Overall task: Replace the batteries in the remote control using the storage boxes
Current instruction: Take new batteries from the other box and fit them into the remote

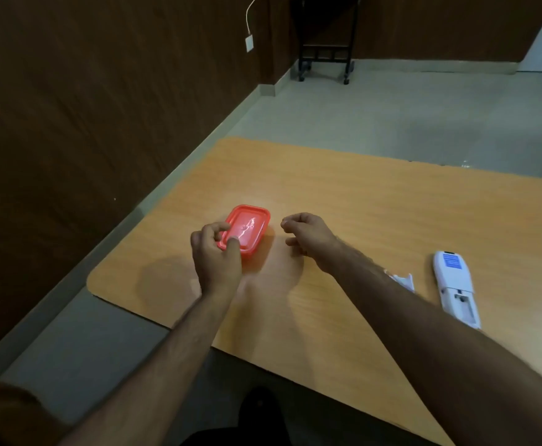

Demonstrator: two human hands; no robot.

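Two hands' curled fingers (223,227) hover over an orange wooden table (375,220) beside brown walls (102,91), gripping nothing.

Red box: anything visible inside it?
No. The red box has its lid on, so the contents are hidden. Only the left hand overlaps its near corner; whether the fingers grip it is unclear.

One red storage box (247,229) is sitting on the wooden table (375,220), with two hands, left hand (216,254) and right hand (308,238), hovering by it. Right of the box, one white remote control (456,288) and one white battery cover (403,280) are lying.
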